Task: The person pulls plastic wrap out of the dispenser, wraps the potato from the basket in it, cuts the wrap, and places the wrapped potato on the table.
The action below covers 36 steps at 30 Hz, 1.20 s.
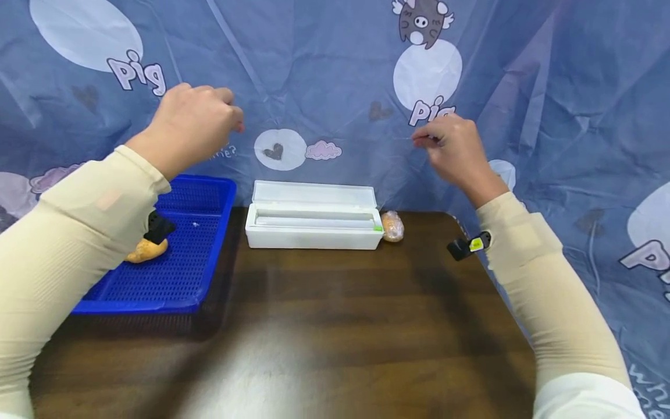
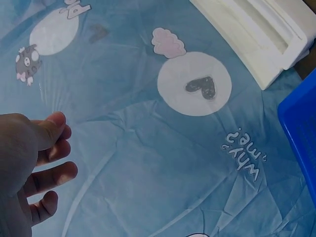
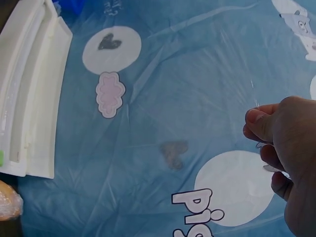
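Both hands are raised above the table, held apart in front of the curtain. Between thumb and fingers, the left hand (image 1: 195, 125) pinches an edge of clear cling film (image 2: 52, 94), which shows as faint streaks in the left wrist view. At the other side the right hand (image 1: 454, 150) also pinches the film, its thumb against the index finger. Most of the sheet is too transparent to trace. Below and between the hands stands a white cling film dispenser (image 1: 314, 237), its lid tipped back and a roll visible inside.
On the left is a blue plastic basket (image 1: 196, 297) with a bread roll (image 1: 146, 251) in it, partly behind the left forearm. A plastic-wrapped bread roll (image 1: 392, 227) lies against the dispenser's right end. The patterned curtain (image 1: 324, 64) hangs behind the brown table (image 1: 335, 349).
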Each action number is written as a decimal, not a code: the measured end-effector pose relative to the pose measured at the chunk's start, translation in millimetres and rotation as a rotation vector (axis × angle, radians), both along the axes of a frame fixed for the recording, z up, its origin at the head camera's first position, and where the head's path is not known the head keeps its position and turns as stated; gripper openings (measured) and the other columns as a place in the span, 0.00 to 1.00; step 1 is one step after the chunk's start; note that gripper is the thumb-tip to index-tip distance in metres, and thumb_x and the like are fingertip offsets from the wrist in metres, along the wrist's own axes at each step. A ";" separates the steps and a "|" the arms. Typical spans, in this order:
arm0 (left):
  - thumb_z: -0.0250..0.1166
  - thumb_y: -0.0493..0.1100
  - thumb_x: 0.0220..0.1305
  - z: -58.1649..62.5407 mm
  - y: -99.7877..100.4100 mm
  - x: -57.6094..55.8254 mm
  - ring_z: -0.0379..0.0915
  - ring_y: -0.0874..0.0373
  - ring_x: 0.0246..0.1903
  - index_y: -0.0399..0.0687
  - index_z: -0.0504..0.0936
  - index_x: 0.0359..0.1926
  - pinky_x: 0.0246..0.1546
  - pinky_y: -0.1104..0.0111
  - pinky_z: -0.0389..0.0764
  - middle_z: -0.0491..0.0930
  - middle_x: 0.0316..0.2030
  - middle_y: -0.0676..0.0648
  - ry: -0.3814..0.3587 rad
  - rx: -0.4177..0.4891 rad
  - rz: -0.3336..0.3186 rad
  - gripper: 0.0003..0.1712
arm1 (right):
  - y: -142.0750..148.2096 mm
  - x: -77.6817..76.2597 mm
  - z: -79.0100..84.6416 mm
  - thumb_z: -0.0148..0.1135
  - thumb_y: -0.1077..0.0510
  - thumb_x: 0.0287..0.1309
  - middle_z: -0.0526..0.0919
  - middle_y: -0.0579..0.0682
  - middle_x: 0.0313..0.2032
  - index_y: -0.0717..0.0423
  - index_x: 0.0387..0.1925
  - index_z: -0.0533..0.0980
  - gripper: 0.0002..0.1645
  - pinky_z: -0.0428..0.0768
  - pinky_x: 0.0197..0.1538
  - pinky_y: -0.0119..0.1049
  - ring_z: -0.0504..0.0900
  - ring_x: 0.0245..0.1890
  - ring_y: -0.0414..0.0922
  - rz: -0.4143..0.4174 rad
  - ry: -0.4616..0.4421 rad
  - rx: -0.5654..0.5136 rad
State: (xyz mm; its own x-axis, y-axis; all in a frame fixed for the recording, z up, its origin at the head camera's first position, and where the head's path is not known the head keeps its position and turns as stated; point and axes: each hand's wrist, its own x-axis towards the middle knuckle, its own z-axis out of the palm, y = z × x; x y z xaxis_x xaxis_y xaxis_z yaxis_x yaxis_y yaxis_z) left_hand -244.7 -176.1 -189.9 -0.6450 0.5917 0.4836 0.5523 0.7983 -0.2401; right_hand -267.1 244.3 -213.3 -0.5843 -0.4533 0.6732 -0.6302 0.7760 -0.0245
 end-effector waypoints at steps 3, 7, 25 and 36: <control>0.71 0.37 0.59 -5.8 -2.1 12.8 0.76 0.38 0.24 0.40 0.89 0.32 0.18 0.51 0.69 0.78 0.25 0.40 0.079 0.015 -0.059 0.04 | 1.3 12.9 -2.6 0.69 0.69 0.58 0.88 0.56 0.30 0.61 0.32 0.88 0.04 0.74 0.39 0.51 0.80 0.32 0.56 0.019 0.013 0.011; 0.70 0.36 0.57 -22.2 -4.4 37.2 0.76 0.39 0.23 0.40 0.87 0.28 0.17 0.53 0.66 0.78 0.24 0.41 0.201 0.024 -0.158 0.03 | 6.0 39.2 -15.7 0.69 0.71 0.56 0.87 0.56 0.29 0.61 0.32 0.88 0.06 0.71 0.33 0.48 0.77 0.29 0.55 0.082 0.051 0.003; 0.49 0.36 0.71 -132.9 -9.4 145.7 0.69 0.39 0.23 0.32 0.80 0.29 0.18 0.52 0.64 0.76 0.31 0.36 0.357 0.136 -0.321 0.17 | 8.6 146.7 -113.2 0.69 0.72 0.53 0.86 0.52 0.31 0.60 0.34 0.86 0.08 0.74 0.36 0.43 0.78 0.31 0.51 0.191 0.091 -0.042; 0.51 0.35 0.61 -186.3 -8.8 162.6 0.69 0.40 0.28 0.32 0.75 0.26 0.20 0.55 0.65 0.76 0.35 0.34 0.373 0.066 -0.429 0.11 | 15.3 176.5 -170.3 0.58 0.63 0.67 0.85 0.48 0.33 0.58 0.35 0.86 0.11 0.73 0.32 0.42 0.79 0.30 0.47 0.250 0.070 0.015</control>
